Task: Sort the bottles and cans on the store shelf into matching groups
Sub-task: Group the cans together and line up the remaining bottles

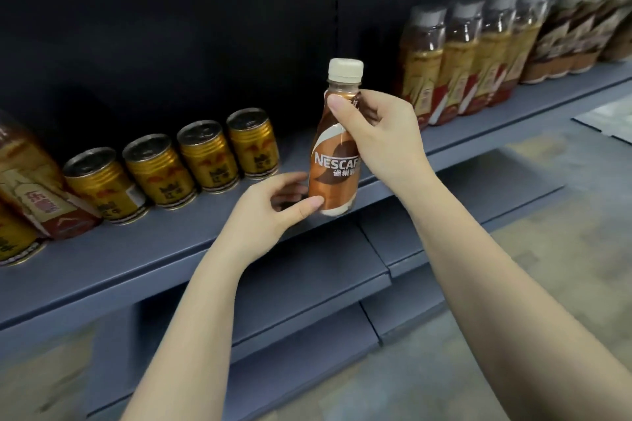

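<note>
A brown Nescafe coffee bottle [333, 161] with a cream cap is held upright in front of the blue-grey shelf [143, 256]. My right hand [379, 137] grips its neck and upper body. My left hand [273, 212] holds its base, thumb on the front. To the left stands a row of several gold cans [208, 155]. A tea bottle with a red and yellow label [30, 181] leans at the far left. On the right stand several matching tea bottles [458, 61], then brown coffee bottles [578, 31] beyond them.
Another gold can [13, 239] sits at the far left front edge. The shelf stretch between the cans and the tea bottles is bare. Lower shelves [307, 287] step out below. Grey floor [513, 318] lies to the right.
</note>
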